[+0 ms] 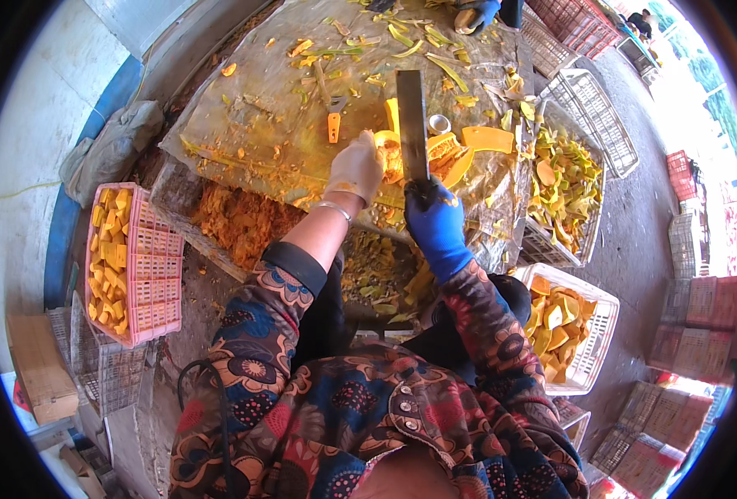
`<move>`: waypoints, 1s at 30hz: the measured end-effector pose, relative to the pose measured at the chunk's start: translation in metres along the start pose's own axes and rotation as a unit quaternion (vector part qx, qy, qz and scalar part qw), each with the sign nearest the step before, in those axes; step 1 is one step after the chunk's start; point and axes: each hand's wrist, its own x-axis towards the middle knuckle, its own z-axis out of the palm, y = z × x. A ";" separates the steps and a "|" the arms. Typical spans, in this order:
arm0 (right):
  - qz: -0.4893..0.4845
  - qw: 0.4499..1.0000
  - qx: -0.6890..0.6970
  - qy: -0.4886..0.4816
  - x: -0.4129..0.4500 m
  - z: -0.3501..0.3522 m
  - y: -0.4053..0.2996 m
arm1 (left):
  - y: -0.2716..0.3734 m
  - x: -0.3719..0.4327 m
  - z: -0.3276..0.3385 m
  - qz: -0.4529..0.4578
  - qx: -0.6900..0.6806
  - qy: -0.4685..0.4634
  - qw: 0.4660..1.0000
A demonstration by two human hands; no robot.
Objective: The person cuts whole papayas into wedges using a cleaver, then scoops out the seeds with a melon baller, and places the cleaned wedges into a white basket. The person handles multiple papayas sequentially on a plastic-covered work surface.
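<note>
My right hand [434,218], in a blue glove with dark fingers, grips a broad-bladed knife [412,125] with its blade pointing away from me. My left hand [357,167], in a pale glove, holds a piece of pumpkin [389,156] whose cut face shows orange flesh. Just right of the blade lies another opened pumpkin piece [453,159] with stringy pulp and seeds. Beyond it are a small white cup [438,124] and a curved pumpkin slice [488,139]. A peeler with an orange handle [334,126] rests left of centre on the plastic-covered table [268,125].
Pink crate [156,268] of pumpkin chunks at left; white crate [599,340] of pumpkin pieces and a crate of peels [562,187] at right. Orange pulp [244,215] fills a container below the table edge. Another person's gloved hand [482,14] is at the far side.
</note>
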 end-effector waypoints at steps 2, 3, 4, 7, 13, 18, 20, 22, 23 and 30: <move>0.005 1.000 -0.013 -0.001 0.004 0.004 -0.007 | 0.000 -0.001 0.001 -0.010 -0.033 0.027 0.999; -0.001 1.000 -0.013 0.002 0.006 0.006 -0.010 | -0.001 -0.001 0.002 -0.016 -0.048 0.040 0.998; 0.017 0.999 -0.035 -0.004 0.008 0.008 -0.011 | -0.002 -0.001 0.003 -0.017 -0.044 0.037 0.998; 0.047 0.993 -0.101 -0.034 0.011 0.015 -0.012 | -0.003 -0.001 0.004 -0.023 -0.044 0.029 0.998; 0.060 0.985 -0.140 -0.085 0.008 0.020 -0.008 | -0.002 0.002 0.003 -0.010 -0.039 -0.017 0.999; 0.068 0.981 -0.126 -0.130 0.008 0.025 -0.002 | -0.004 0.005 0.003 -0.014 0.008 -0.034 0.999; 0.084 0.974 -0.136 -0.163 0.009 0.029 0.002 | -0.004 0.005 0.004 -0.014 0.006 -0.026 1.000; 0.113 0.955 -0.179 -0.206 0.010 0.034 0.008 | -0.004 0.005 0.005 -0.020 -0.010 -0.012 1.000; 0.117 0.940 -0.196 -0.253 0.010 0.037 0.011 | -0.003 0.004 0.006 -0.015 -0.008 -0.004 1.000; -0.006 0.901 -0.263 -0.344 0.011 0.045 0.028 | -0.012 0.008 0.009 -0.053 -0.048 0.083 0.994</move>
